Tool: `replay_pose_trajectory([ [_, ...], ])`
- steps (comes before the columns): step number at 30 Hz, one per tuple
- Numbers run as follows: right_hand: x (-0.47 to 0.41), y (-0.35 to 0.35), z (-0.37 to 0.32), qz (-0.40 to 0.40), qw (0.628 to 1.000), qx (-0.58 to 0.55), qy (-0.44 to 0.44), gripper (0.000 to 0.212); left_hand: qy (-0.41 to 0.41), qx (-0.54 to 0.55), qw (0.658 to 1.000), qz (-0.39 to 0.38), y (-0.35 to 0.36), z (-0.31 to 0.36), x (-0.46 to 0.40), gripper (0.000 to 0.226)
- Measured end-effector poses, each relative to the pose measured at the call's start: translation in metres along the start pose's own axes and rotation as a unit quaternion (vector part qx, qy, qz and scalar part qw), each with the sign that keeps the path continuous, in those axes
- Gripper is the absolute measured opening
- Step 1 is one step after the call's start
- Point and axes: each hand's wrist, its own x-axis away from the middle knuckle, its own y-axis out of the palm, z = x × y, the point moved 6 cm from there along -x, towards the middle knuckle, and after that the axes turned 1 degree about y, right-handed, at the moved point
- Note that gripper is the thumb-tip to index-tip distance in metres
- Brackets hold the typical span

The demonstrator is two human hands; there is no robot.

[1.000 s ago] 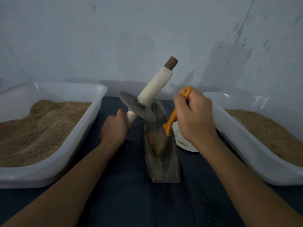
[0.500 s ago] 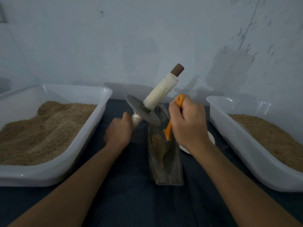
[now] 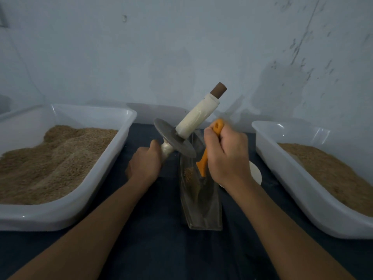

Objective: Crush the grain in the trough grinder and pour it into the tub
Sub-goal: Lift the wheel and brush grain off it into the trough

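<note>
Left hand (image 3: 144, 165) grips grinder wheel's axle (image 3: 167, 150), wheel tilted; right hand (image 3: 227, 156) clenches orange scraper (image 3: 203, 161) inside trough (image 3: 201, 203).

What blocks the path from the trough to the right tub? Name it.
A small white dish lies on the dark cloth between the trough grinder and the right tub, low and flat. Lifting the trough over it should clear it. Nothing else visible intervenes.

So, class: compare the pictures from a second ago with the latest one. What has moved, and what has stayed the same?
The right hand has drawn the orange scraper slightly nearer along the trough. The left hand keeps its grip on the tilted grinding wheel. The grain and both tubs are unchanged.
</note>
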Motion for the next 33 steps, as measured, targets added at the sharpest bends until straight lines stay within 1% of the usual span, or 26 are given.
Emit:
replay_pose_trajectory([
  [7, -0.004, -0.017, -0.006, 0.042, 0.997, -0.046, -0.043, 0.031, -0.003, 0.011, 1.0, -0.002, 0.0, 0.001, 0.003, 0.062],
  [10, 0.001, -0.012, 0.0, 0.012, 0.999, -0.051, -0.014, 0.033, 0.004, 0.008, 1.0, 0.003, 0.0, 0.001, 0.001, 0.062],
  [12, 0.004, -0.006, 0.005, -0.004, 0.999, -0.04, 0.003, 0.035, 0.005, -0.004, 1.0, 0.008, -0.001, 0.001, -0.001, 0.057],
  [15, 0.001, -0.006, 0.01, 0.006, 0.999, -0.044, 0.014, 0.034, 0.019, -0.026, 0.999, 0.002, 0.0, 0.002, -0.004, 0.047],
  [17, -0.002, -0.013, 0.008, 0.025, 0.998, -0.055, 0.006, 0.033, 0.033, -0.053, 0.998, -0.001, 0.0, 0.001, -0.005, 0.039],
  [20, -0.007, -0.029, 0.002, 0.066, 0.995, -0.067, -0.021, 0.032, 0.035, -0.066, 0.997, -0.002, 0.0, 0.0, -0.007, 0.035],
  [22, -0.008, -0.04, -0.001, 0.081, 0.995, -0.052, -0.037, 0.029, 0.039, -0.068, 0.997, -0.005, 0.002, 0.0, -0.007, 0.036],
  [24, -0.008, -0.051, -0.002, 0.096, 0.994, -0.033, -0.052, 0.026, 0.018, -0.036, 0.999, -0.004, 0.001, -0.001, -0.009, 0.044],
  [25, -0.007, -0.055, -0.001, 0.1, 0.993, -0.025, -0.054, 0.024, 0.013, -0.037, 0.999, 0.0, 0.0, -0.002, -0.009, 0.044],
  [28, -0.005, -0.065, 0.002, 0.091, 0.994, 0.011, -0.058, 0.021, 0.046, -0.101, 0.994, 0.01, 0.001, -0.003, -0.011, 0.026],
  [29, -0.004, -0.069, 0.003, 0.084, 0.994, 0.029, -0.063, 0.02, 0.045, -0.095, 0.994, 0.016, 0.0, -0.003, -0.011, 0.026],
  [31, -0.002, -0.078, 0.005, 0.075, 0.993, 0.063, -0.071, 0.019, 0.05, -0.099, 0.994, 0.012, -0.002, -0.002, -0.013, 0.031],
  [32, -0.001, -0.081, 0.006, 0.07, 0.992, 0.079, -0.072, 0.019, 0.057, -0.11, 0.992, 0.019, -0.004, 0.001, -0.013, 0.036],
  [33, 0.001, -0.084, 0.008, 0.058, 0.991, 0.097, -0.073, 0.018, 0.046, -0.101, 0.993, 0.037, -0.007, 0.0, -0.014, 0.043],
])
